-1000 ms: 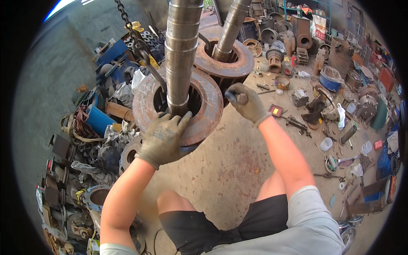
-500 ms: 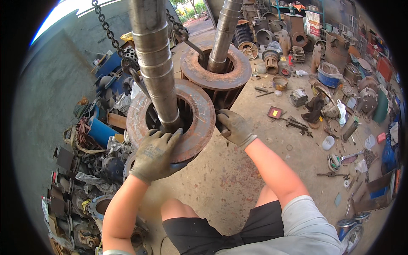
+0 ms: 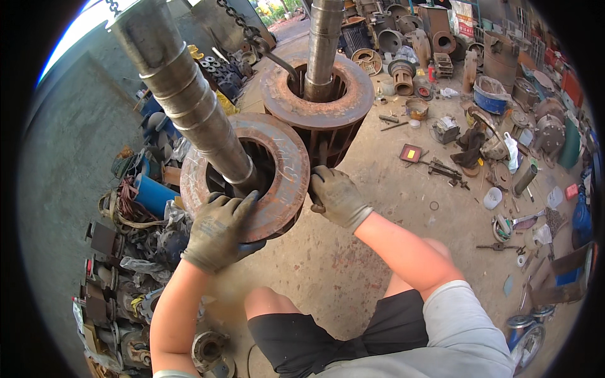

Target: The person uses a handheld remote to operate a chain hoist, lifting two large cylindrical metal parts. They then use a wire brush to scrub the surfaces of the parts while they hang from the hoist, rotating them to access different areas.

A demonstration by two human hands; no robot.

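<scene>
A rusty steel rotor (image 3: 291, 189) with a ring-shaped end face, chalk marks and a thick stepped shaft (image 3: 196, 116) stands in front of me. The shaft leans to the upper left. My left hand (image 3: 219, 228), in a grey-green work glove, grips the near rim, its fingers reaching over the ring toward the shaft. My gloved right hand (image 3: 336, 196) is closed at the rotor's right edge; its fingertips are partly hidden. Just behind stands a second rusty rotor (image 3: 356, 94) with its own shaft (image 3: 320, 44). A chain hook (image 3: 277, 58) reaches into its central opening.
Machine parts and a blue cylinder (image 3: 154, 196) pile up along the left wall. Across the right floor lie a red square tray (image 3: 410, 153), tools and a blue bucket (image 3: 491, 101). More castings crowd the back right.
The near rotor's shaft leans further left, and its end face has shifted slightly left. Both hands have moved left with it; the right hand now sits against the rotor's edge. The view has shifted too.
</scene>
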